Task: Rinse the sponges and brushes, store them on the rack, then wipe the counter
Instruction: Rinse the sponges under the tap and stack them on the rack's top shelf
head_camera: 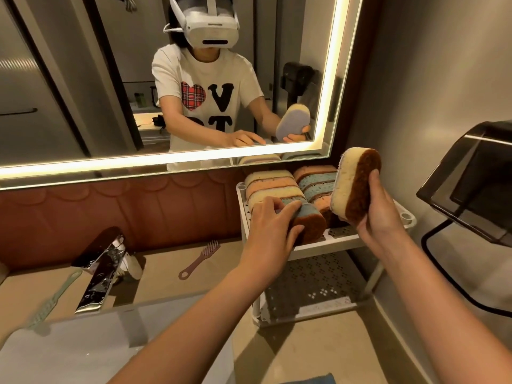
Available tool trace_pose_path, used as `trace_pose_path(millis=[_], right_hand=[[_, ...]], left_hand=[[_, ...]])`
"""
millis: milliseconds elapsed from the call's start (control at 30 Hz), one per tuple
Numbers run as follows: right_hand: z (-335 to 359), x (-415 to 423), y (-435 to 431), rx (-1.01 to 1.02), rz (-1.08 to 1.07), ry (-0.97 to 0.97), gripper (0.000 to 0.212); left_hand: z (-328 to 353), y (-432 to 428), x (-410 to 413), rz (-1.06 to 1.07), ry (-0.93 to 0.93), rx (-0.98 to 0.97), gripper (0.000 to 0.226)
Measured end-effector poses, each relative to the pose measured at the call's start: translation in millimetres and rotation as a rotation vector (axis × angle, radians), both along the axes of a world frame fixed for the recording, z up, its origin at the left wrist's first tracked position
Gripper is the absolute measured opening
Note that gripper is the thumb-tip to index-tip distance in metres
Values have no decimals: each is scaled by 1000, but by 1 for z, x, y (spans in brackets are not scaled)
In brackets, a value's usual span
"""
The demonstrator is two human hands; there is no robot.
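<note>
- Storage is the step in hand: you are packing sponges onto the top shelf of the white perforated plastic two-tier rack (340, 241), which stands on the beige stone counter (166, 261) by the right wall.
- Your left hand (273, 221) grips the blue oval foam sponge (307, 217) with a brown scouring face, fingers over its top and thumb on its near side. It sits at the front of the left row, touching the cream and pink sponges (270, 187) standing on edge behind it.
- Your right hand (379, 214) holds the cream oval foam sponge (353, 184), also brown-faced, upright with fingers curled round its lower end. It is above the shelf's front right, just beside the right row of orange and blue sponges (318, 181).
- Next move, as I judge it: set that cream sponge on edge into the bare front-right patch. It is soft, so ease it against its neighbours without toppling the row.
- Two brushes lie on the counter, not yet racked: the dusty-pink plastic brush (199, 259) near the rack and the pale green plastic brush (55, 295) left of the chrome faucet (102, 268).
- The wipe comes last; a blue cloth (318, 379) shows at the bottom edge.
</note>
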State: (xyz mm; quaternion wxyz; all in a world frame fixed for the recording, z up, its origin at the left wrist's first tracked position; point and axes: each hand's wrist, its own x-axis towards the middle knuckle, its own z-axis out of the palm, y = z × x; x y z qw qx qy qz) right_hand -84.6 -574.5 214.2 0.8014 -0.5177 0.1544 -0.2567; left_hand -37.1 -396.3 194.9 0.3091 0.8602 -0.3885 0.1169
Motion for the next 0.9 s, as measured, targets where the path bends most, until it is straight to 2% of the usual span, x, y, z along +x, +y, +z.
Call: trace_pose_path(millis=[133, 333, 467, 567, 667, 733, 900], right_hand=[[0, 2, 1, -20, 4, 5, 50], [0, -1, 3, -166, -31, 5, 38], [4, -11, -2, -511, -99, 64, 20], [7, -22, -14, -809, -116, 97, 29], [6, -31, -29, -1156, -90, 248, 38], [3, -35, -34, -1249, -53, 321, 41], [8, -38, -36, -1297, 21, 359, 45]], left_hand=[[-4, 1, -2, 13, -56, 56, 41], [-4, -2, -1, -10, -47, 97, 41], [-3, -1, 0, -2, -29, 178, 45], [-3, -1, 0, 19, -59, 258, 49], [-2, 1, -1, 9, -31, 253, 50], [-2, 1, -3, 4, -20, 247, 50], [-2, 1, -3, -4, -6, 238, 51]])
